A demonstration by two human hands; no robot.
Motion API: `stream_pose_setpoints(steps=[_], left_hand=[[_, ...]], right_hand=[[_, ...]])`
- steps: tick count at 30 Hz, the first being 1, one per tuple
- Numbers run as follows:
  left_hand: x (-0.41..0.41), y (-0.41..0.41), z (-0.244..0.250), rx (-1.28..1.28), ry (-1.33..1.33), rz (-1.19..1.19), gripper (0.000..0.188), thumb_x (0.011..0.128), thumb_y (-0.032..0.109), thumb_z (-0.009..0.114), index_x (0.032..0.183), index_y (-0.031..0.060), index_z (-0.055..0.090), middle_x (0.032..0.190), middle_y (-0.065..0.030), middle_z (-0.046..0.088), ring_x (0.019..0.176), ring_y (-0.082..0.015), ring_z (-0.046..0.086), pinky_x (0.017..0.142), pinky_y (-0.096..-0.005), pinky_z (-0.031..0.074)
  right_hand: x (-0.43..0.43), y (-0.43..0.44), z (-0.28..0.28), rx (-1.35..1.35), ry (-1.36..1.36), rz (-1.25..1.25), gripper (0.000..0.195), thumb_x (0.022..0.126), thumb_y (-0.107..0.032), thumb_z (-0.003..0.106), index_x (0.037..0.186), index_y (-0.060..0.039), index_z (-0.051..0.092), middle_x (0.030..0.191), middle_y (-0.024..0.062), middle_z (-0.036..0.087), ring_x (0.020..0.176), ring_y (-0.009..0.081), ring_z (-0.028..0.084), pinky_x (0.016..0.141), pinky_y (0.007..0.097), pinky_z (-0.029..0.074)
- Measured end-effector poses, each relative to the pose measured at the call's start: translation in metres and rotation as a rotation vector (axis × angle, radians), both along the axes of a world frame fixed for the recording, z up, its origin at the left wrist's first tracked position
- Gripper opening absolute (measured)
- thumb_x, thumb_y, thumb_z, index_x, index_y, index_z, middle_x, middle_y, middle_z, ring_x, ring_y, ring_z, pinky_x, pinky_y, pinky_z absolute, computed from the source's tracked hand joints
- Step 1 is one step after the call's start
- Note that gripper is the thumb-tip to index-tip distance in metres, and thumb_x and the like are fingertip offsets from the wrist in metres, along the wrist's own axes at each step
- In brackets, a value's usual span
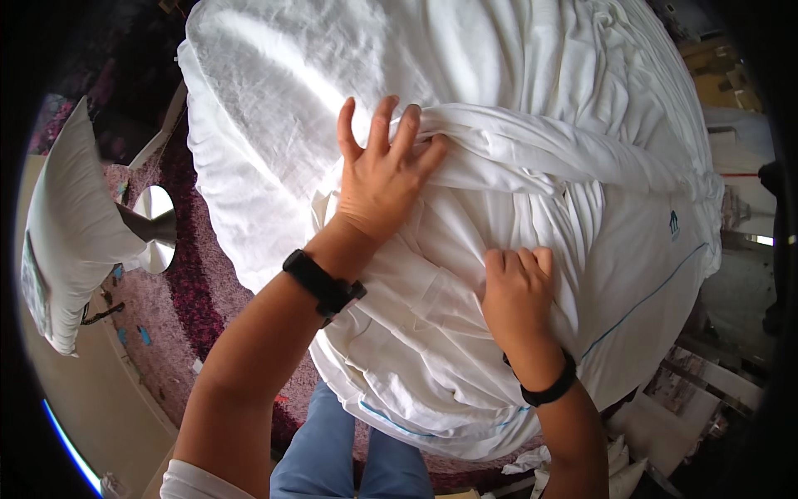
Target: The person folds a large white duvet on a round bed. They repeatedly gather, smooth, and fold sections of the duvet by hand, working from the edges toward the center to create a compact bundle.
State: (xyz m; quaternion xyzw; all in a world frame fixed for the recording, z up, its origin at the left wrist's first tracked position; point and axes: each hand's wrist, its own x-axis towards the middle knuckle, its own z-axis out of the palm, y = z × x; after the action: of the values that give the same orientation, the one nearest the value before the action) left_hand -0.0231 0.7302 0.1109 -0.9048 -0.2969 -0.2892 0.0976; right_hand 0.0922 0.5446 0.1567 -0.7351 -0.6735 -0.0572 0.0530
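Observation:
A large heap of white bedding cloth (461, 56) with blue piping and a small house emblem fills the middle of the view, gathered in folds. My left hand (386, 162) lies across a rolled, bunched ridge of the cloth, fingers spread, with the thumb side against the fabric; whether it pinches any is unclear. Lower and to the right, my right hand (519, 287) has its fingers curled into the folds and grips the cloth. Its fingertips are hidden. Both wrists wear black bands.
A white pillow (75, 237) is at the far left, beside a small round white-topped object (154, 229). A purple and pink patterned rug (187, 312) covers the floor. White crumpled cloth (617, 468) lies at the lower right, near furniture.

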Motion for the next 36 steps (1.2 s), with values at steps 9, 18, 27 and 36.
stream_pose_setpoints(steps=[9,18,27,36], left_hand=[[-0.023,0.001,0.057,-0.065,0.029,-0.015,0.042,0.073,0.005,0.064,0.11,0.0266,0.067,0.11,-0.0005,0.057,0.116,-0.0238,0.05,0.109,-0.0616,0.019],[-0.016,-0.023,0.069,-0.158,-0.043,-0.151,0.038,0.075,0.01,0.062,0.108,0.0261,0.068,0.101,-0.0013,0.057,0.106,-0.0216,0.054,0.106,-0.059,0.025],[-0.006,-0.042,0.022,-0.305,0.111,-0.026,0.039,0.073,0.003,0.065,0.11,0.0168,0.065,0.118,-0.0081,0.053,0.12,-0.0279,0.048,0.11,-0.0592,0.02],[0.086,-0.076,0.039,-0.147,0.036,-0.422,0.038,0.08,0.016,0.06,0.114,0.0282,0.07,0.147,-0.0059,0.041,0.138,-0.0296,0.036,0.113,-0.0648,0.019]], right_hand=[[0.029,-0.073,0.114,-0.052,0.332,0.109,0.012,0.07,0.003,0.061,0.078,-0.0002,0.054,0.067,0.0152,0.052,0.067,0.034,0.053,0.068,0.044,0.042],[0.02,-0.202,0.17,-0.081,0.376,-0.195,0.008,0.075,-0.002,0.062,0.081,-0.001,0.056,0.071,0.0154,0.057,0.063,0.0334,0.053,0.067,0.0437,0.039],[0.018,-0.182,0.084,-0.222,0.245,-0.3,0.013,0.081,-0.013,0.064,0.085,-0.0026,0.057,0.077,0.0118,0.055,0.078,0.03,0.055,0.081,0.0456,0.037],[0.025,-0.069,0.082,-0.111,0.041,-0.184,0.02,0.08,-0.022,0.069,0.086,-0.0043,0.062,0.08,0.0098,0.054,0.078,0.0269,0.054,0.089,0.042,0.038]])
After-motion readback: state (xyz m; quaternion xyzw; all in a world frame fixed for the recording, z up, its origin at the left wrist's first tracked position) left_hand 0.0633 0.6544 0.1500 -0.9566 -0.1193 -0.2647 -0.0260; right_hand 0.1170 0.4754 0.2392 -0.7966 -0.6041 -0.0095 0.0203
